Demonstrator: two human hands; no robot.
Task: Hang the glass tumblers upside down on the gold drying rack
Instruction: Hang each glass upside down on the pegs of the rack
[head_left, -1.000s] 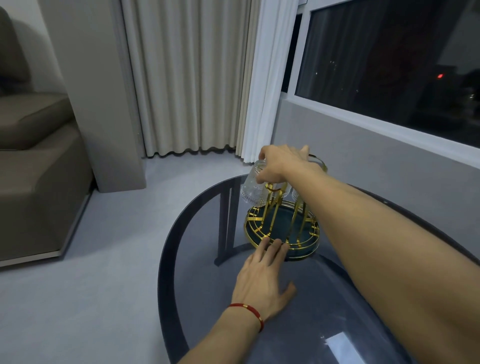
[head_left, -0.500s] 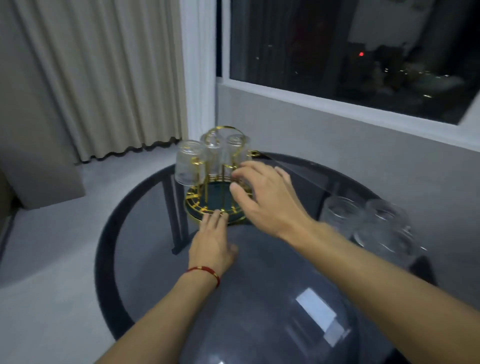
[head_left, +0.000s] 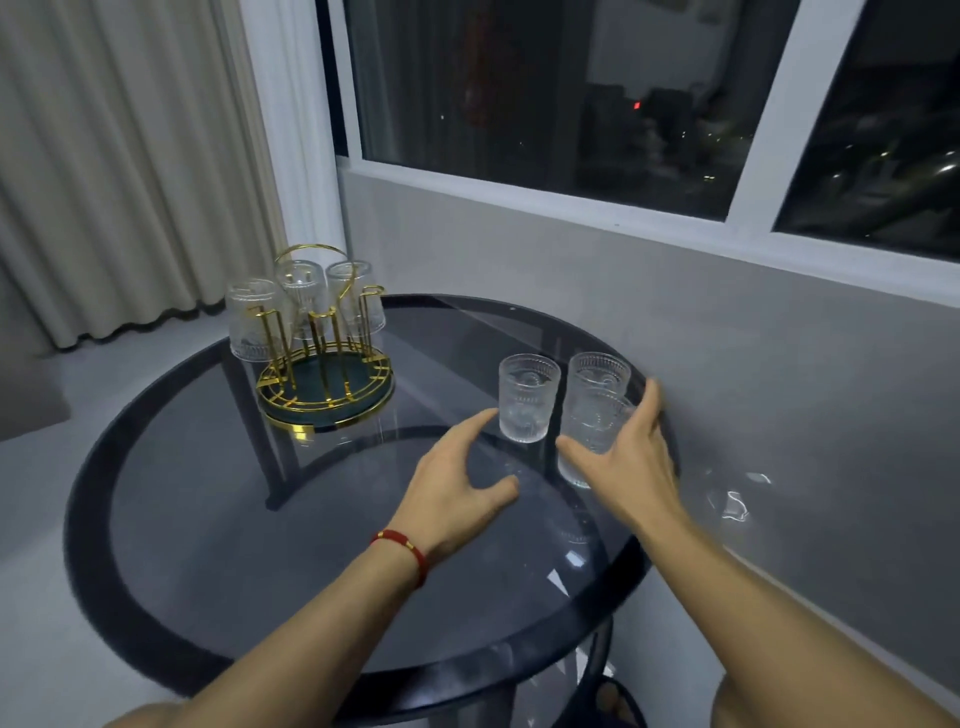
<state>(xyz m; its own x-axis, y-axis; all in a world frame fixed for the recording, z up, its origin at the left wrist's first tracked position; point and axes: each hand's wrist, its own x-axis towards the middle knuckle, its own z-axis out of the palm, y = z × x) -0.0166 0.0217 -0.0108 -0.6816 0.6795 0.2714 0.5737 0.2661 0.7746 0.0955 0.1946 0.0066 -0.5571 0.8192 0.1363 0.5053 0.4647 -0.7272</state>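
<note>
The gold drying rack (head_left: 326, 387) stands on a dark round tray at the far left of the glass table (head_left: 234, 530). Three glass tumblers hang upside down on it: one at the left (head_left: 253, 319), one at the back (head_left: 301, 290), one at the right (head_left: 359, 301). Three more tumblers stand upright near the table's right edge. My right hand (head_left: 628, 467) wraps around the nearest tumbler (head_left: 597, 423), thumb on its left side. Behind it stands a second tumbler (head_left: 598, 375). My left hand (head_left: 457, 483) is open, its forefinger just short of the third tumbler (head_left: 529, 397).
A grey wall (head_left: 779, 389) runs close along the table's right edge, under a dark window (head_left: 545, 93). Pale curtains (head_left: 119, 171) hang at the back left. The table's dark legs show through the glass top. My left wrist wears a red bracelet (head_left: 402, 551).
Both hands left the rack and moved right to the upright tumblers. My right hand has closed around the nearest one. The view swung right.
</note>
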